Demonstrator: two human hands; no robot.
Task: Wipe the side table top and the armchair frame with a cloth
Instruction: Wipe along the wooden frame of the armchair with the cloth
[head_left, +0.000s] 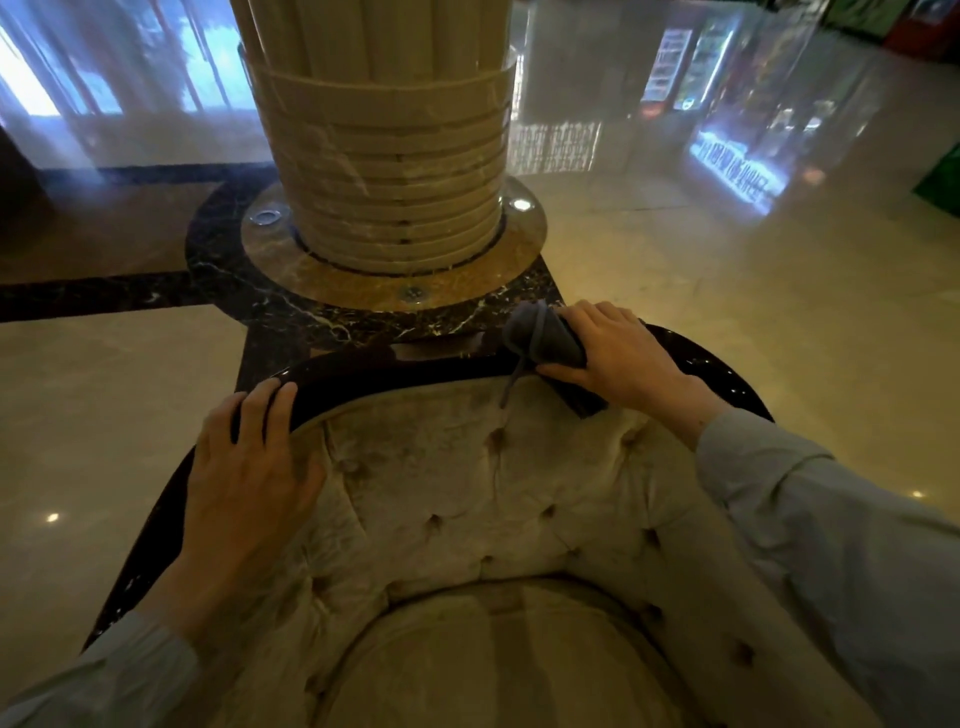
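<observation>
A tufted beige armchair fills the lower middle of the head view, edged by a glossy dark frame (395, 366) along the top of its backrest. My right hand (618, 353) presses a bunched grey cloth (540, 338) onto the frame's top rail, right of centre; a loose corner of the cloth hangs over the upholstery (467, 483). My left hand (249, 462) grips the frame on the left side, fingers curled over the dark rail. No side table is in view.
Directly behind the chair stands a wide cream ribbed column (395, 156) on a round marble base (311, 270). Polished, reflective marble floor (727, 322) spreads to both sides. The round seat cushion (483, 660) lies at the bottom.
</observation>
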